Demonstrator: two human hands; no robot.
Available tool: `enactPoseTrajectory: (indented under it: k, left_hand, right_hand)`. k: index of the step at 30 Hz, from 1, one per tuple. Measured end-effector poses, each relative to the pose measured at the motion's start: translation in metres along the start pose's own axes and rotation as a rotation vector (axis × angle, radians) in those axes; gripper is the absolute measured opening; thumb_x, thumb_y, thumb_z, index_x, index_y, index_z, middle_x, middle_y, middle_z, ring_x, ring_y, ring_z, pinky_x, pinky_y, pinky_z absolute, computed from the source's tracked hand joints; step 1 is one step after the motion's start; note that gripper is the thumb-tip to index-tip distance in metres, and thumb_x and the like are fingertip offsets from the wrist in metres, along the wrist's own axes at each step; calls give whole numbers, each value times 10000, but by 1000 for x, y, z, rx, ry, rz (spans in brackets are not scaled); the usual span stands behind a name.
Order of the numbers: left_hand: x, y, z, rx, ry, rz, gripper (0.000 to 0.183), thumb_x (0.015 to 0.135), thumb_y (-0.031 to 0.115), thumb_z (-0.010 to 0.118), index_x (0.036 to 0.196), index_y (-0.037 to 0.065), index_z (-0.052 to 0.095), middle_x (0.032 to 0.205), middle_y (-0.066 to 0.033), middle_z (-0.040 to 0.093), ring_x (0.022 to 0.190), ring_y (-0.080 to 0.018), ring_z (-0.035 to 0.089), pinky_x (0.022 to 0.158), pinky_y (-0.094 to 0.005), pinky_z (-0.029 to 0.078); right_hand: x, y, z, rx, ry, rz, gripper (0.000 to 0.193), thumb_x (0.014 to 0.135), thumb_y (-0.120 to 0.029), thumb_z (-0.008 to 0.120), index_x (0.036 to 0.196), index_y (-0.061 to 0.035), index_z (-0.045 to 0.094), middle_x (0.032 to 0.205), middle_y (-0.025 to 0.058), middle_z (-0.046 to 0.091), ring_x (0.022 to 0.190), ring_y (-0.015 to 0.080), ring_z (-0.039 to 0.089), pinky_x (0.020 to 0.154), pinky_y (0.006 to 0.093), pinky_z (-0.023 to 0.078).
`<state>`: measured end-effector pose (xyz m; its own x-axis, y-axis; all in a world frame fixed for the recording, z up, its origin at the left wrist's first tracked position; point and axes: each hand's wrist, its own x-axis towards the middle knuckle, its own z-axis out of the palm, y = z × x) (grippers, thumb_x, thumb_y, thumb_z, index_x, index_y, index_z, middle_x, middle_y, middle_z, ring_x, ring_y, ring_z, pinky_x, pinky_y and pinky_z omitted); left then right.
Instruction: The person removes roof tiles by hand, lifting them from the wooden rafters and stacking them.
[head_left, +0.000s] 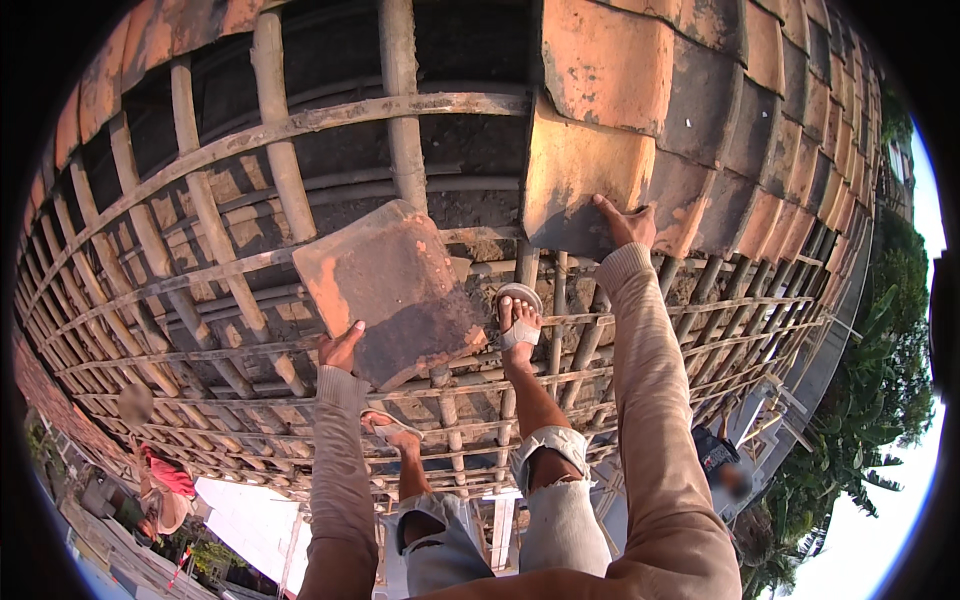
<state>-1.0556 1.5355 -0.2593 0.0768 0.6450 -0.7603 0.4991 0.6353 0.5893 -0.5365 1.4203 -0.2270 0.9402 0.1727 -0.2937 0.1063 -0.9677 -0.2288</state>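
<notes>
My left hand [341, 347] is closed on the lower left edge of a loose clay roof tile [400, 275], its thumb on top. The tile is orange and blackened, with a chipped lower edge, and is tilted above the open roof frame. My right hand [628, 222] is closed at the lower edge of another clay tile [588, 165], which lies at the left end of the bottom laid row. That thumb rests on the tile's face; the other fingers are mostly hidden beneath the edge. A higher tile [605, 65] overlaps its upper end.
Overlapping laid tiles [745, 110] cover the right side. Round poles [285, 170] and thin battens [330, 115] form an open lattice over dark gaps. My sandalled feet [520, 325] stand on it. People show at lower left [165, 485] and lower right [718, 455]; trees [850, 420] stand right.
</notes>
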Motion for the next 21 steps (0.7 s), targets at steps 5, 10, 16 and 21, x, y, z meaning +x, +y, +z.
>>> enactPoseTrajectory:
  k: [5,10,16,21]
  left_hand:
    - [-4,-15,-1,-1,53,155,336,734,230,758,929,-16,640,831,-59,659,733,-126,591,697,-284,453]
    - [-24,2,0,114,35,88,578,785,506,637,944,-50,635,897,-145,671,713,-249,623,814,-345,435]
    - [-11,-8,8,239,209,-229,802,746,733,471,880,-42,624,893,-236,636,831,-354,599,775,-425,427]
    - [12,-68,5,-209,7,25,646,883,551,430,1115,-34,579,1003,-171,646,909,-283,607,766,-340,470]
  right_hand:
    - [-50,-24,-22,328,-23,-10,920,512,-594,789,940,186,557,880,249,634,862,317,625,766,376,481]
    - [-131,-47,-82,860,-494,416,513,653,-231,811,959,123,601,847,168,656,708,193,657,636,310,536]
    - [-221,-2,-21,495,-568,-83,585,627,-308,814,972,111,596,844,150,660,747,194,639,701,298,500]
    - [-253,-35,61,123,-699,-436,709,597,-448,800,955,119,567,897,206,642,839,258,625,752,346,484]
